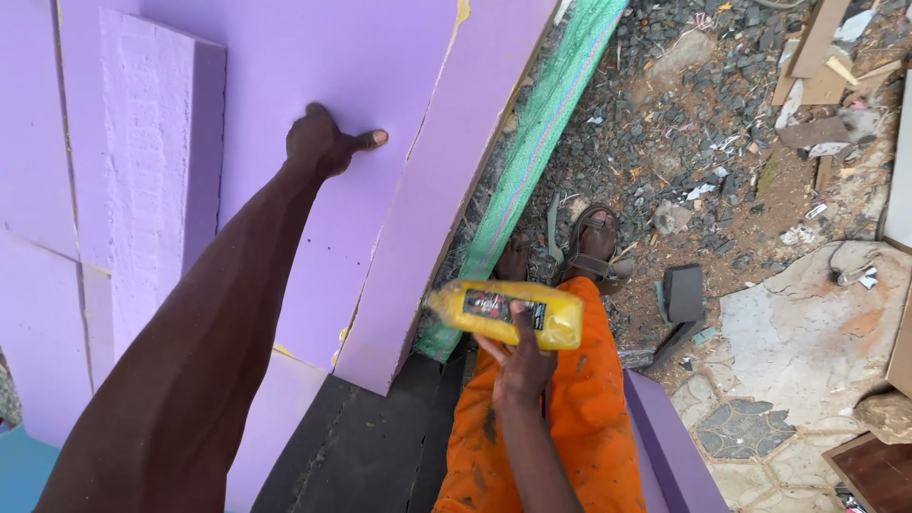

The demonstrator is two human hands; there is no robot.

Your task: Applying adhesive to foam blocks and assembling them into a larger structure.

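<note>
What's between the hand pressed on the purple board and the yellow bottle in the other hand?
In the head view, only purple foam board, with a seam, lies between the left hand and the yellow bottle held by the right hand.

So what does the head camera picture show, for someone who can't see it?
The person's left hand presses flat on a purple foam board, while the right hand holds a yellow bottle near the board's edge. Below are orange trousers, a sandalled foot and rubble-strewn ground.
</note>
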